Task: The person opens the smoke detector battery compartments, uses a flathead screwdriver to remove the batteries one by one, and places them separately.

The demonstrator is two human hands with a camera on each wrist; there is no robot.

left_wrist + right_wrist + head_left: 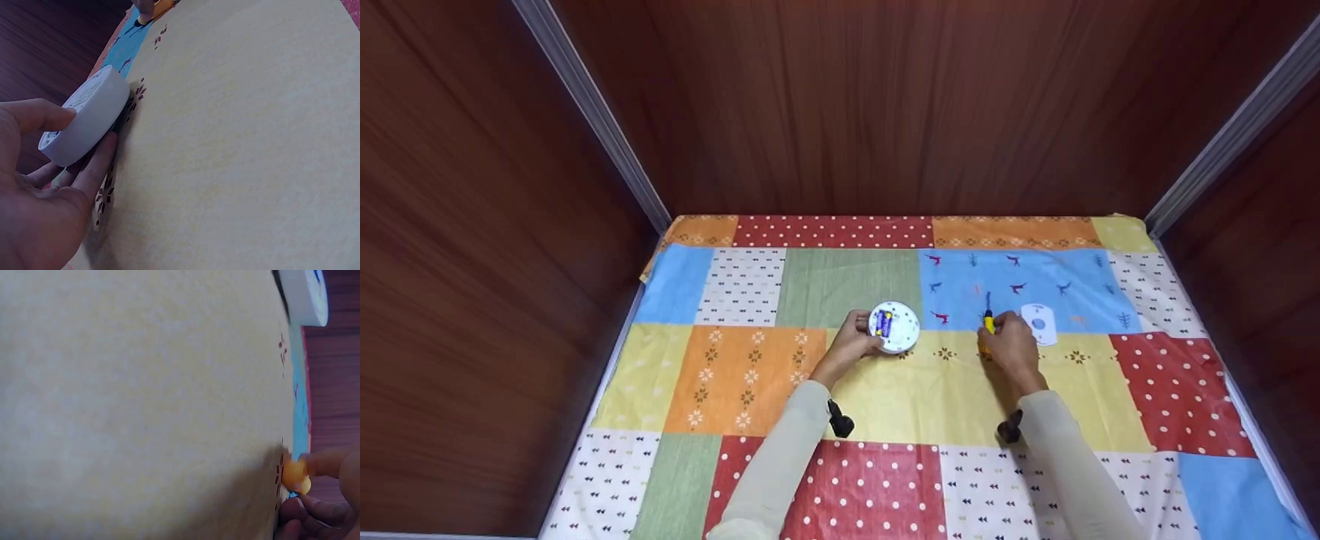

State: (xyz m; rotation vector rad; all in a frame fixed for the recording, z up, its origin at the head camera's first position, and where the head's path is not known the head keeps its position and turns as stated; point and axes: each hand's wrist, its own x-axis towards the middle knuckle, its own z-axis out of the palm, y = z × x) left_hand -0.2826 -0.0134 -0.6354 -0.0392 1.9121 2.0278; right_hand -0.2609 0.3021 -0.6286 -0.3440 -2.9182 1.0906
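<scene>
My left hand (851, 343) holds a round white battery-powered device (903, 334) by its left edge. Two blue-and-yellow batteries (884, 325) show in an open slot on its upper face. In the left wrist view the thumb presses the rim of the device (95, 121) while fingers support it from below. To the right, my right hand (1015, 348) grips a screwdriver (988, 336) by its yellow handle, the dark shaft pointing away from me. Just beyond that hand lies a flat white plate (1046, 337) with a round mark in its middle, partly hidden by the hand.
A patchwork-patterned cloth (885, 397) covers the table. Dark wood-grain panels (840, 112) rise at the back and both sides, with grey metal strips (607, 127) at the corners.
</scene>
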